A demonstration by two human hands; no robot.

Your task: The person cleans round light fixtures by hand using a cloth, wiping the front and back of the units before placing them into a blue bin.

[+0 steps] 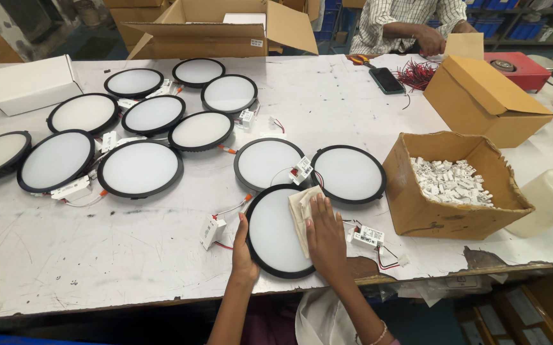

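Worn white bench; right hand flat, pressing cloth on round panel light; left hand gripping rim at 9 o'clock. Risk: driver box wires snagging.

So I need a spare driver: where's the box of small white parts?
In the head view, the open cardboard box sits right of the person's right hand, beside a round panel light.

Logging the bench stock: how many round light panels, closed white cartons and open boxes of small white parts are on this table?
Round light panels: 12
Closed white carton: 1
Open box of small white parts: 1
Total: 14
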